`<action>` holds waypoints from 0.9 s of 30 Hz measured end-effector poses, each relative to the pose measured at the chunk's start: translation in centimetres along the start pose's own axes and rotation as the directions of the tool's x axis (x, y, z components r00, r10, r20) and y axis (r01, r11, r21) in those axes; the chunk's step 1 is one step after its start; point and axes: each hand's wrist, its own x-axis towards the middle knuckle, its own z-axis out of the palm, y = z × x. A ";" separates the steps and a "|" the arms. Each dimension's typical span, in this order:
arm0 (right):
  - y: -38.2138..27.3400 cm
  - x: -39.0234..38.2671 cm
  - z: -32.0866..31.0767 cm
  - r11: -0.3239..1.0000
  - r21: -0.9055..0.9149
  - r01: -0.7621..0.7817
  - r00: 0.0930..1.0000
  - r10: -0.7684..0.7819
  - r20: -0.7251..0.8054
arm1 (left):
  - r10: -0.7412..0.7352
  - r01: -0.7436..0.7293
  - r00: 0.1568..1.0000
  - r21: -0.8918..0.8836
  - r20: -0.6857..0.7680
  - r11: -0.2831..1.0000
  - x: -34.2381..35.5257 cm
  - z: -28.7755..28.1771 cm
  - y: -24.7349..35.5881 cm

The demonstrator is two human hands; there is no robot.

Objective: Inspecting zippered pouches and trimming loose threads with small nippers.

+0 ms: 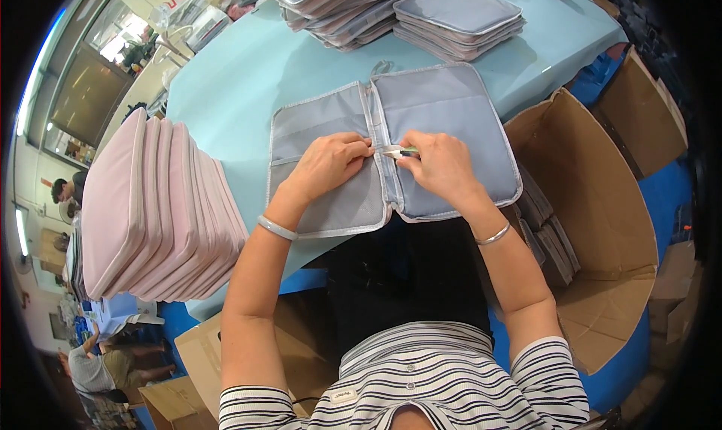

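Note:
A grey zip case [436,103] lies opened flat on the table, its two halves joined by a spine down the middle. My left hand [331,163] rests on the left half, fingertips pinched on the fabric beside the spine. Between the fingers of my right hand [444,167] is a small pointed tool [394,152], pale with a bit of green; whether it is snips or another cutter I cannot make out. Its tip touches the spine close to my left fingertips.
Pink cases [162,204] stand in a thick stack at the left. More grey cases [459,13] are piled at the back of the pale blue table [226,77]. An open cardboard box [609,295] with grey cases inside stands at the right. Other people are in the left background.

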 end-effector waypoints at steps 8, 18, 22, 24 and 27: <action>-0.8 0.0 -0.1 0.993 -0.114 0.025 1.000 -0.025 0.006 | 0.006 -0.006 1.000 -0.009 -0.002 1.000 -0.1 0.1 -0.2; -0.3 0.0 0.1 0.999 -0.041 0.003 1.000 -0.004 -0.001 | -0.003 0.004 1.000 -0.017 0.009 1.000 -0.1 0.0 -0.1; -0.3 0.0 0.1 1.000 -0.024 -0.017 1.000 0.017 0.009 | 0.001 -0.001 1.000 -0.013 0.000 1.000 -0.2 0.0 -0.1; -0.2 0.0 0.1 1.000 -0.020 -0.016 1.000 0.016 0.012 | -0.006 0.007 1.000 -0.013 0.005 1.000 -0.2 0.0 -0.1; -0.2 0.0 0.1 1.000 -0.008 -0.017 1.000 0.017 0.015 | -0.010 0.010 1.000 -0.012 0.011 1.000 -0.1 -0.1 -0.1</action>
